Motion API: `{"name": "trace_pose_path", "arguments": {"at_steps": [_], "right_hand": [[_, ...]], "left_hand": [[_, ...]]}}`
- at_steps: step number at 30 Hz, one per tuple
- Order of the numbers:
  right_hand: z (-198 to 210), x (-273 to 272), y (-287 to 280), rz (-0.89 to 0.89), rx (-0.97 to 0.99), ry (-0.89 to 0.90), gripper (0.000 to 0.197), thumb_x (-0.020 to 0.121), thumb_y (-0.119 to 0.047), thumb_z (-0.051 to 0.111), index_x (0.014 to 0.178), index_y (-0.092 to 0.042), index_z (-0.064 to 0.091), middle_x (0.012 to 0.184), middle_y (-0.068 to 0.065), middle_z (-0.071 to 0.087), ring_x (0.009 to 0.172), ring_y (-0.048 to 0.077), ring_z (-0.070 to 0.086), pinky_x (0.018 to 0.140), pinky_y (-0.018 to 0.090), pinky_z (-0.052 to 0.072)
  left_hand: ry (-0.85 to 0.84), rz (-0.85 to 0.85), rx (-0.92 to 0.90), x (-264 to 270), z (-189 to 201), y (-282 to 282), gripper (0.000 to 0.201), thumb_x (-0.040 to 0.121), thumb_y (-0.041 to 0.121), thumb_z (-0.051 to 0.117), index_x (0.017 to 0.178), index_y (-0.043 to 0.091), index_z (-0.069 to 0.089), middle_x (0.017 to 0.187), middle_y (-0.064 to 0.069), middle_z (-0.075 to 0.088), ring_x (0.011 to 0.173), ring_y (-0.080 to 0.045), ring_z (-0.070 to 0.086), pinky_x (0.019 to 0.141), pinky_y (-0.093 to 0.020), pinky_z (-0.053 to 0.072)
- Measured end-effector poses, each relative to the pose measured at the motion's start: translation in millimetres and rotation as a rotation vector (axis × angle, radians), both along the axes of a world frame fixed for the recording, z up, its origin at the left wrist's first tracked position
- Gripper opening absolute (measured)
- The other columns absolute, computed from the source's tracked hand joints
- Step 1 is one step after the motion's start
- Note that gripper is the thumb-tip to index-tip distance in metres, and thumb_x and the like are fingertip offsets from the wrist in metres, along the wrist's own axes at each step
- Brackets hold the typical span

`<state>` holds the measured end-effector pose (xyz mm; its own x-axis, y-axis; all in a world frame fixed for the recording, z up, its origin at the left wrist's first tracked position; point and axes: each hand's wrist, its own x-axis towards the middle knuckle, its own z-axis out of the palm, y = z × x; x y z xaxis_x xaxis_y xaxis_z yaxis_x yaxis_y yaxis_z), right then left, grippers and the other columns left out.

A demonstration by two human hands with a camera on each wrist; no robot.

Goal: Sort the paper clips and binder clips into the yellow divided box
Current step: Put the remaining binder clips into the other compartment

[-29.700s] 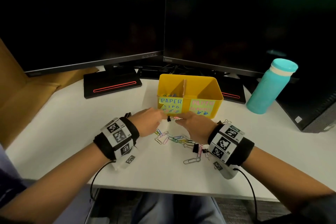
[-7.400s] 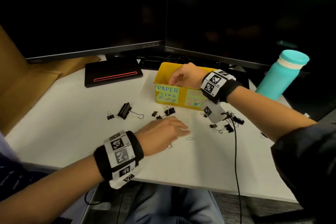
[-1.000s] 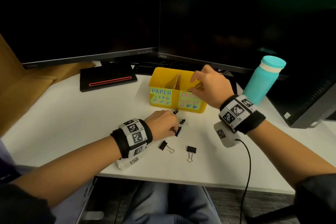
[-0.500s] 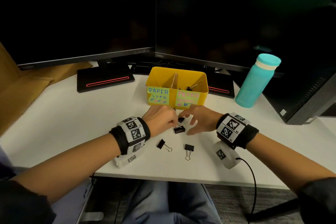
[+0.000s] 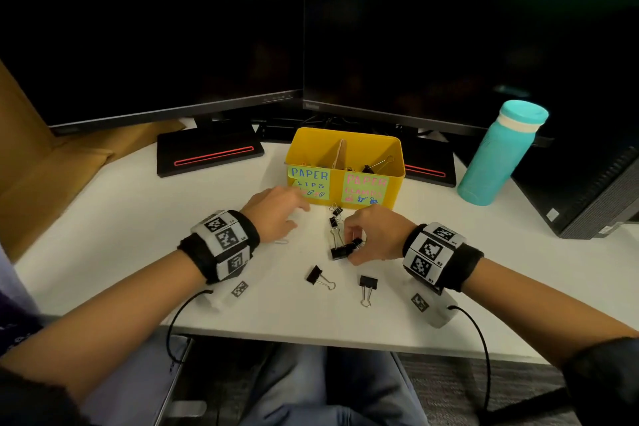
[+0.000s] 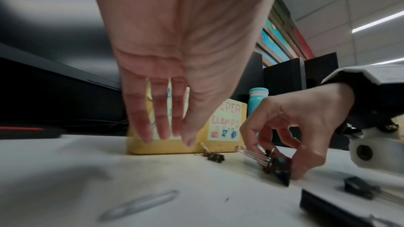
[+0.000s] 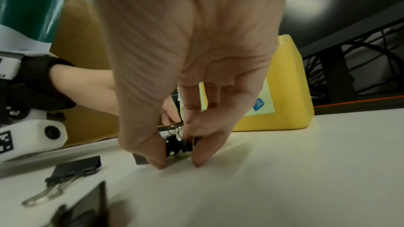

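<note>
The black metal binder clip with silver wire handles (image 5: pixel 342 250) lay on the white surface (image 5: pixel 138 218) a little in front of the yellow divided plastic box (image 5: pixel 394 180), and the right hand (image 5: pixel 375 233) had its thumb and fingertips curled round it, pinching its body against the surface without having lifted it. A second before, that hand had been up over the right-hand compartment of the box, the one labelled for clamps, so it had dropped its last load and come back for the next. The left hand (image 5: pixel 273 214) hovered with straight, relaxed fingers and held nothing, having drawn away from the cluster it had been touching; a silver wire paper clip (image 5: pixel 281 241) lay just beside its wrist. Two small black binder clips (image 5: pixel 334 216) sat close to the box front, and two more black binder clips (image 5: pixel 320 277) lay nearer the front edge of the surface. Judging by this, sorting was well along: only a few clips were left out. A teal bottle (image 5: pixel 498 156) stood toward the right edge.
</note>
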<state>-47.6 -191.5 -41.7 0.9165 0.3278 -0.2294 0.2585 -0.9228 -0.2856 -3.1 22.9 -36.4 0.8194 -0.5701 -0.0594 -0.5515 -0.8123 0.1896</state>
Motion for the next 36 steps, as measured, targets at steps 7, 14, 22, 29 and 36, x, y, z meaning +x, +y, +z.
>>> {"name": "trace_pose_path", "arguments": {"at_steps": [7, 14, 22, 29, 36], "right_hand": [[2, -8, -25, -0.096, -0.027, 0.029, 0.032, 0.062, -0.031, 0.079, 0.089, -0.020, 0.067, 0.093, 0.002, 0.068, 0.082, 0.022, 0.065, 0.067, 0.034, 0.055], [57, 1, -44, -0.168, 0.370, -0.103, 0.015, 0.073, -0.008, 0.076, 0.085, -0.011, 0.067, 0.088, 0.001, 0.065, 0.062, 0.004, 0.062, 0.045, 0.012, 0.051], [86, 52, -19, -0.312, 0.061, -0.558, 0.012, 0.079, -0.013, 0.064, 0.089, -0.020, 0.068, 0.100, 0.004, 0.063, 0.089, 0.024, 0.062, 0.073, 0.037, 0.056], [39, -10, -11, 0.299, -0.015, 0.027, 0.042, 0.084, -0.015, 0.058, 0.124, -0.030, 0.059, 0.135, 0.003, 0.050, 0.124, 0.020, 0.047, 0.106, 0.032, 0.035], [4, -20, -22, 0.254, -0.023, 0.128, 0.065, 0.060, -0.052, 0.080, 0.119, -0.043, 0.055, 0.130, -0.008, 0.045, 0.118, 0.016, 0.044, 0.103, 0.036, 0.041]], "left_hand": [[0.126, -0.248, 0.165, 13, -6, -51, 0.054, 0.090, 0.017, 0.058, 0.141, 0.021, 0.040, 0.139, -0.004, 0.044, 0.126, -0.023, 0.043, 0.105, -0.036, 0.039], [0.039, -0.176, -0.023, 8, -19, -50, 0.009, 0.084, 0.000, 0.061, 0.083, 0.004, 0.070, 0.096, -0.011, 0.068, 0.088, -0.025, 0.064, 0.078, -0.033, 0.053], [0.052, -0.115, -0.102, 2, -5, -41, 0.013, 0.079, -0.002, 0.062, 0.078, 0.008, 0.071, 0.084, -0.005, 0.070, 0.070, -0.011, 0.055, 0.066, -0.022, 0.047], [-0.150, -0.055, -0.567, 27, 66, -45, 0.006, 0.079, 0.007, 0.069, 0.077, 0.012, 0.071, 0.070, 0.015, 0.060, 0.062, -0.001, 0.057, 0.068, -0.011, 0.045], [0.048, -0.055, -0.465, 51, 56, -64, 0.023, 0.080, 0.012, 0.072, 0.103, 0.012, 0.069, 0.103, 0.007, 0.055, 0.073, -0.020, 0.069, 0.062, -0.019, 0.053]]}}
